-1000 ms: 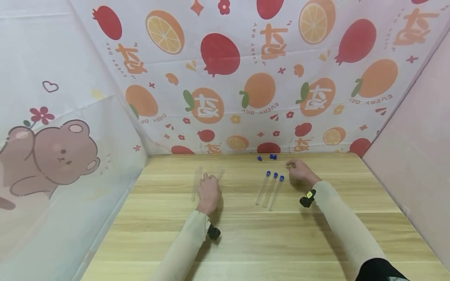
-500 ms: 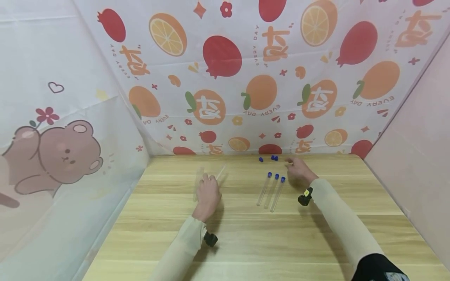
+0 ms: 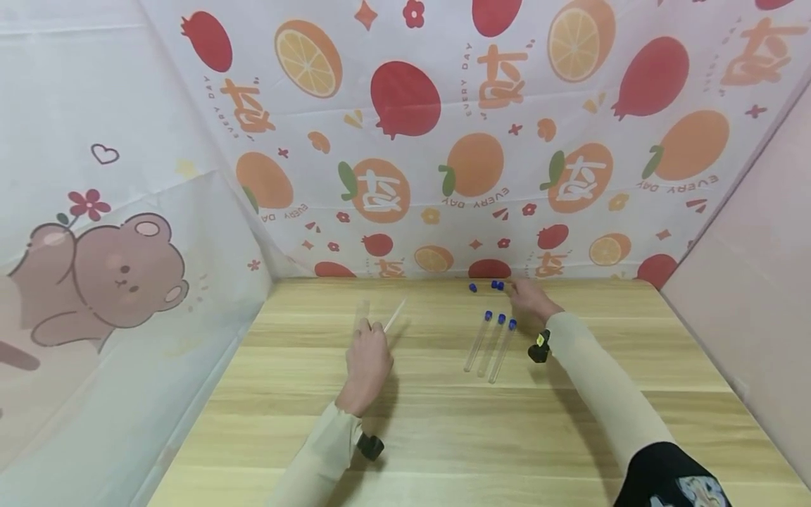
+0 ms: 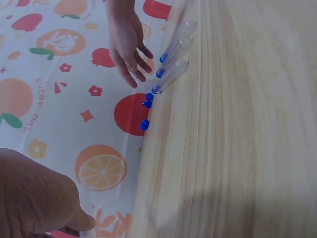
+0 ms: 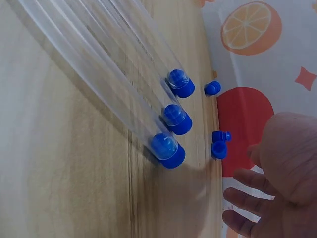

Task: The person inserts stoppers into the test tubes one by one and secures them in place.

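My left hand (image 3: 369, 359) pinches a clear test tube (image 3: 394, 317), which slants up to the right past the fingers in the head view. Beyond the same hand lies another clear tube (image 3: 362, 310), partly hidden by the fingers. At the table's back edge my right hand (image 3: 532, 297) reaches beside two loose blue caps (image 3: 498, 285). Its fingers (image 5: 247, 201) are spread and hold nothing in the right wrist view, close to that pair of caps (image 5: 219, 148). A third loose cap (image 3: 472, 287) sits to their left.
Three test tubes (image 3: 478, 345) with blue caps lie side by side on the wooden table (image 3: 443, 436), between the hands. A fruit-print cloth (image 3: 405, 169) hangs right behind the table's back edge. A bear-print sheet (image 3: 120, 282) borders the left side.
My right hand has moved left to the pair of loose caps. My left hand has drawn slightly back toward me, and the tube in it stands out more plainly, tilted.
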Demonstrator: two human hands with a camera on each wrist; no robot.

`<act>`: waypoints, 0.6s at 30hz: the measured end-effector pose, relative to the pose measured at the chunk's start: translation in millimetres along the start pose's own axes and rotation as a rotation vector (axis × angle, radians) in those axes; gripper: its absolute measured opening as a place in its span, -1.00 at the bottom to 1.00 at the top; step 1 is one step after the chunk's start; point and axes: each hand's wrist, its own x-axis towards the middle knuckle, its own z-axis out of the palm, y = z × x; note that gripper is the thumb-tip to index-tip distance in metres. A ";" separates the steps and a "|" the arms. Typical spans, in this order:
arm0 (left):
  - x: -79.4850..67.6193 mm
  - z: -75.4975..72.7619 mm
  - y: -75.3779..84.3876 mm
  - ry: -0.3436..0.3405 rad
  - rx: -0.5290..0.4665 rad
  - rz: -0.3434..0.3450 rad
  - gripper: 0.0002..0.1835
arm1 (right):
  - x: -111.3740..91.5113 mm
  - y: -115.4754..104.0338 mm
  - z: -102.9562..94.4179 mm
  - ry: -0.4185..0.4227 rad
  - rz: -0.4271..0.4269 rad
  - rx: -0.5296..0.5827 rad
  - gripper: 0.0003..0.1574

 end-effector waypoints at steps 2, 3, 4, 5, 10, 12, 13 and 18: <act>-2.6 -1.3 -1.6 -0.003 -0.014 -0.005 -0.95 | 2.3 -3.2 2.0 -0.002 -0.002 -0.047 -0.38; -3.8 -2.1 -2.3 -0.001 -0.019 -0.005 -0.94 | 3.3 -4.6 2.8 -0.002 -0.003 -0.074 -0.38; -4.2 -2.7 -2.9 -0.001 -0.021 -0.006 -0.94 | 4.9 -6.3 3.4 -0.005 -0.001 -0.087 -0.38; -4.5 -3.3 -3.6 -0.001 -0.022 -0.006 -0.94 | 6.0 -7.8 4.3 -0.004 -0.001 -0.108 -0.38; -6.1 -5.4 -6.7 -0.011 -0.021 -0.008 -0.94 | 10.6 -12.8 7.8 -0.011 0.009 -0.215 -0.37; -6.1 -5.8 -8.1 -0.015 -0.024 -0.008 -0.95 | 12.0 -14.5 8.2 -0.022 0.020 -0.235 -0.36; -5.9 -5.8 -9.0 -0.016 -0.024 -0.008 -0.96 | 13.3 -14.7 8.4 -0.032 0.024 -0.240 -0.36; -4.4 -5.4 -12.8 -0.006 -0.009 0.016 -0.97 | 16.7 -16.5 7.2 -0.050 0.018 -0.231 -0.35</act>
